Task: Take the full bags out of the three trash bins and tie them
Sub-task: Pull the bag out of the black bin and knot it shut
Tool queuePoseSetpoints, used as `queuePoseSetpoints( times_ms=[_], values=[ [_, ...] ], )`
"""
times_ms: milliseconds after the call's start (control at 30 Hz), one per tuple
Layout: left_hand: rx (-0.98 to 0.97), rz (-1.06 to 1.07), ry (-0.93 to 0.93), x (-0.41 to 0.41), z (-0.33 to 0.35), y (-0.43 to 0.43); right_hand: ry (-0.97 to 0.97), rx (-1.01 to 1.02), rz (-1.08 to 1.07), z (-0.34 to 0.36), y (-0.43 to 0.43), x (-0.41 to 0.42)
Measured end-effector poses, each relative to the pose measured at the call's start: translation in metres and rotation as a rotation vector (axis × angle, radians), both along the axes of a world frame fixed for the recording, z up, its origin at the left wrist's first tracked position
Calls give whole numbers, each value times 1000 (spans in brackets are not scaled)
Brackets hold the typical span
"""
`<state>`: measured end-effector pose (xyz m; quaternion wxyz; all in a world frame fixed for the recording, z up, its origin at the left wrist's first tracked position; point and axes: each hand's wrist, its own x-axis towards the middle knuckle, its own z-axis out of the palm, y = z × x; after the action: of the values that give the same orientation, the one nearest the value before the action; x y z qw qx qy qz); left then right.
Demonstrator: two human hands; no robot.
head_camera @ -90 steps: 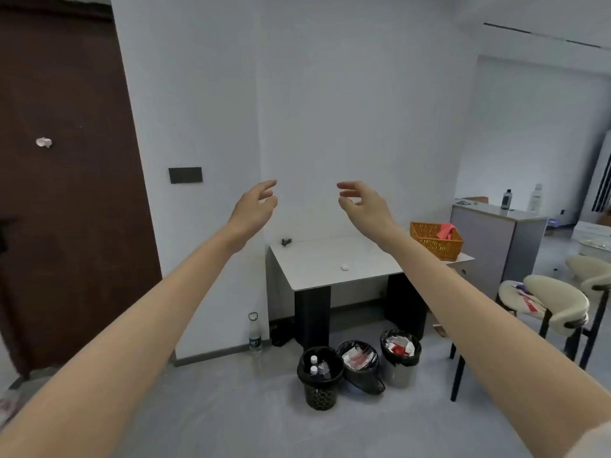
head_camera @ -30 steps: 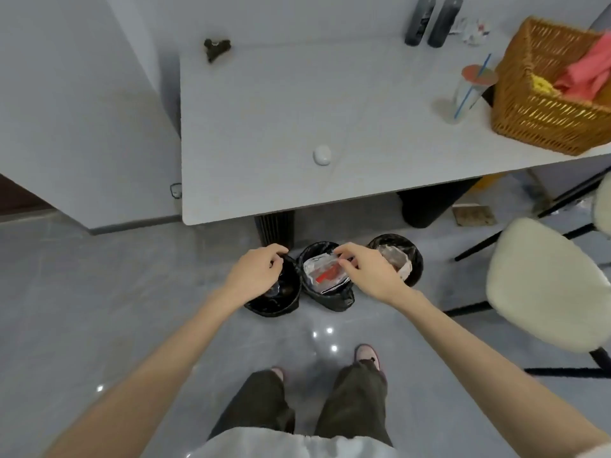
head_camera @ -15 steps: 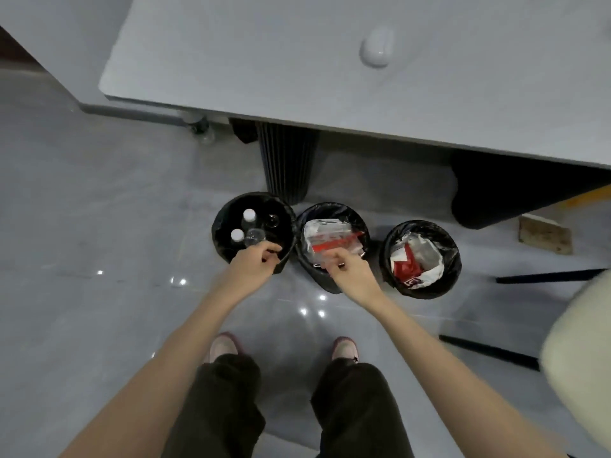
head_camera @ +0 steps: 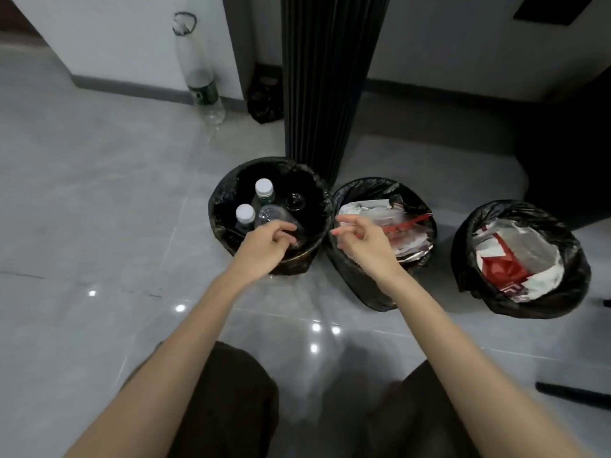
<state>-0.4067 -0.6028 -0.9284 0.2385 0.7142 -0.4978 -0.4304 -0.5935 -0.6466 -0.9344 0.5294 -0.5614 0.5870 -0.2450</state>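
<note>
Three bins lined with black bags stand in a row on the grey floor. The left bin (head_camera: pixel 222 206) holds capped plastic bottles (head_camera: pixel 263 190). White and red wrappers fill the middle bin (head_camera: pixel 363 188) and the right bin (head_camera: pixel 489 214). My left hand (head_camera: pixel 266 244) hovers over the near rim of the left bin, fingers loosely curled, with nothing plainly between them. My right hand (head_camera: pixel 363 242) is over the left rim of the middle bin, fingers spread and slightly bent, holding nothing.
A black ribbed table leg (head_camera: pixel 319 77) rises just behind the left and middle bins. A clear bottle with a green label (head_camera: pixel 202 90) and a small black bag (head_camera: pixel 264 100) stand by the wall. A dark chair foot (head_camera: pixel 573 395) lies at the lower right.
The view has dropped lower and closer to the bins. Both hands have shifted from the near rims to hover over the gap between the left and middle bins.
</note>
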Motion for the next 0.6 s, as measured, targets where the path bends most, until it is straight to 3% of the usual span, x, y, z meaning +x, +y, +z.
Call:
queuePoseSetpoints(
  times_ms=[167,300,433,600],
  values=[
    [4,-35,-21,9,1,24,-9,-20,-12,-3,18,2],
    [33,-196,-291,20,15,56,58,-58,11,-2,45,-7],
    [134,-412,-535,33,35,80,287,-176,153,-4,66,-14],
    [109,-424,-639,40,46,101,643,-362,528,-21,77,11]
  ],
)
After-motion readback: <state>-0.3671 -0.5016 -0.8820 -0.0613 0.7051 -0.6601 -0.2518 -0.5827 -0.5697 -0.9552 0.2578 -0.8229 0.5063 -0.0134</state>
